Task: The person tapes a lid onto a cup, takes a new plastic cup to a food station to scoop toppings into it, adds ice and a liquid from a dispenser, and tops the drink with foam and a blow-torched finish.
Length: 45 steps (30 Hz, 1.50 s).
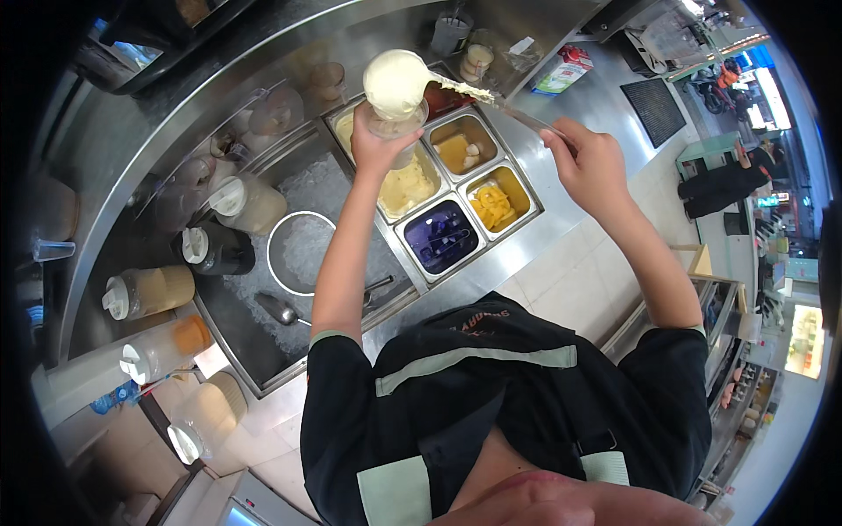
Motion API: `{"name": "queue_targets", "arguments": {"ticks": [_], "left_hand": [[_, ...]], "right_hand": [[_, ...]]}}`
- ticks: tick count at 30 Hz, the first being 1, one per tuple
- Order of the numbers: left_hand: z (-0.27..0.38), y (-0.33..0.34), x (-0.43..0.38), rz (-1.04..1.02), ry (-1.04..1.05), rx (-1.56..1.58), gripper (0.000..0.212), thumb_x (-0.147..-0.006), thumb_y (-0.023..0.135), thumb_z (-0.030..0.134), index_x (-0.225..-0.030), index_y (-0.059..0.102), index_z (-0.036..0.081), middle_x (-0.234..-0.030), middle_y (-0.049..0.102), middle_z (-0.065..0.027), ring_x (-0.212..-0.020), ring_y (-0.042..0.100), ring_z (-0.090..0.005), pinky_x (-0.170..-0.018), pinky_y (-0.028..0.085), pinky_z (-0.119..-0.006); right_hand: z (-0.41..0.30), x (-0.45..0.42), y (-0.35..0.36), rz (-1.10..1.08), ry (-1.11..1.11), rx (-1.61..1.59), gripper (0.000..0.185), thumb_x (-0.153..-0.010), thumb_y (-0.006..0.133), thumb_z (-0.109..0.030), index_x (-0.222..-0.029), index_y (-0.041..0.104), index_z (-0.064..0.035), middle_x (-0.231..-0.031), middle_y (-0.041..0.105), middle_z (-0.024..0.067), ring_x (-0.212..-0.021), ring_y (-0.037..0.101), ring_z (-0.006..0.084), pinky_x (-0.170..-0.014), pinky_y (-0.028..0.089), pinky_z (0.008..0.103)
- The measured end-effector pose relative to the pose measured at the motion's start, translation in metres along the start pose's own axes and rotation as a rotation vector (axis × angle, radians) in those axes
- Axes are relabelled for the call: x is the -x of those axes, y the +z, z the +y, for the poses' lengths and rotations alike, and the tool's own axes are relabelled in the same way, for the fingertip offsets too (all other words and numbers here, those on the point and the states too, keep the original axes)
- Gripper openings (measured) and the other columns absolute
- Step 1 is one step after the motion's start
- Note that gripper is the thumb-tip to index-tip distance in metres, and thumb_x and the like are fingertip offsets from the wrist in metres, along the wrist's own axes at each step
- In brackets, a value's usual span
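My left hand (pixel 381 144) is closed around a clear plastic cup (pixel 396 123). Over the cup's mouth is a rounded ladle or large scoop (pixel 396 82) covered in thick pale cream. My right hand (pixel 587 158) grips the end of its long metal handle (pixel 533 123), and cream clings to the handle near the bowl. Beneath, a metal pan of pale yellow cream (pixel 406 187) lies beside pans of brownish syrup with white pieces (pixel 462 146), yellow fruit pieces (pixel 492 205) and dark purple jelly (pixel 441 237). Whether the ladle touches the cup cannot be told.
Left of the pans, an ice bin (pixel 309 177) holds a round container (pixel 301 253) and a metal scoop (pixel 279 310). Several lidded pitchers (pixel 220 253) line its far side. A carton (pixel 564 69) and a black mat (pixel 652 112) lie on the steel counter. Another person (pixel 730 184) stands farther right.
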<state>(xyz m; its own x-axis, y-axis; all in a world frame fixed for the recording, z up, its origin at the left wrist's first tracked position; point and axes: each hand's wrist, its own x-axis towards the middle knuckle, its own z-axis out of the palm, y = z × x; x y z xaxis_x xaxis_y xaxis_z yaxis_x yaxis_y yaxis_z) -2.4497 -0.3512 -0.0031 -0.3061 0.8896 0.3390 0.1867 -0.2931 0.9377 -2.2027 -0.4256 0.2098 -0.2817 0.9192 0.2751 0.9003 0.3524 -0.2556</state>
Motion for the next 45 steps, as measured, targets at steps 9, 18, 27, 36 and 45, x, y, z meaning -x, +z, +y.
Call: {"name": "queue_targets", "arguments": {"ticks": [9, 18, 27, 36, 45], "left_hand": [[0.032, 0.005, 0.004, 0.052, -0.008, 0.057, 0.083, -0.048, 0.089, 0.025, -0.115, 0.045, 0.002, -0.11, 0.058, -0.0128, -0.101, 0.057, -0.022, -0.087, 0.046, -0.033], [0.043, -0.001, 0.015, 0.061, 0.004, 0.018, 0.083, -0.047, 0.089, 0.024, -0.114, 0.045, 0.002, -0.108, 0.058, -0.0132, -0.099, 0.058, -0.0211, -0.086, 0.047, -0.033], [0.052, -0.011, 0.027, 0.034, -0.013, 0.037, 0.079, -0.049, 0.088, 0.021, -0.114, 0.048, 0.002, -0.105, 0.06, -0.0115, -0.098, 0.058, -0.0196, -0.086, 0.047, -0.032], [0.075, -0.015, 0.034, -0.015, 0.047, 0.208, 0.072, -0.055, 0.084, 0.011, -0.116, 0.046, 0.002, -0.108, 0.059, -0.0092, -0.1, 0.057, -0.0177, -0.087, 0.046, -0.031], [0.082, -0.025, 0.038, -0.105, 0.01, 0.276, 0.07, -0.058, 0.081, 0.008, -0.117, 0.046, 0.002, -0.109, 0.058, -0.0075, -0.1, 0.056, -0.0166, -0.089, 0.044, -0.031]], "right_hand": [[0.019, 0.033, 0.033, 0.221, -0.166, 0.098, 0.017, -0.084, 0.06, -0.022, -0.074, 0.055, -0.0089, -0.048, 0.053, 0.008, -0.042, 0.054, 0.0275, -0.039, 0.04, 0.0357], [0.024, 0.051, 0.032, 0.278, -0.279, 0.114, 0.015, -0.082, 0.062, -0.018, -0.073, 0.053, -0.0099, -0.049, 0.051, 0.0052, -0.04, 0.05, 0.0237, -0.04, 0.038, 0.0333], [0.031, 0.067, 0.025, 0.29, -0.361, 0.1, 0.014, -0.08, 0.064, -0.014, -0.074, 0.053, -0.0088, -0.048, 0.048, 0.0032, -0.039, 0.047, 0.0204, -0.04, 0.035, 0.0315], [0.031, 0.074, 0.018, 0.332, -0.378, 0.065, 0.011, -0.079, 0.065, -0.013, -0.077, 0.055, -0.0076, -0.051, 0.051, 0.0026, -0.04, 0.047, 0.019, -0.041, 0.035, 0.0306], [0.034, 0.073, 0.012, 0.409, -0.4, 0.075, 0.01, -0.078, 0.066, -0.012, -0.079, 0.057, -0.0071, -0.051, 0.049, 0.0015, -0.04, 0.046, 0.0172, -0.041, 0.034, 0.0299]]}}
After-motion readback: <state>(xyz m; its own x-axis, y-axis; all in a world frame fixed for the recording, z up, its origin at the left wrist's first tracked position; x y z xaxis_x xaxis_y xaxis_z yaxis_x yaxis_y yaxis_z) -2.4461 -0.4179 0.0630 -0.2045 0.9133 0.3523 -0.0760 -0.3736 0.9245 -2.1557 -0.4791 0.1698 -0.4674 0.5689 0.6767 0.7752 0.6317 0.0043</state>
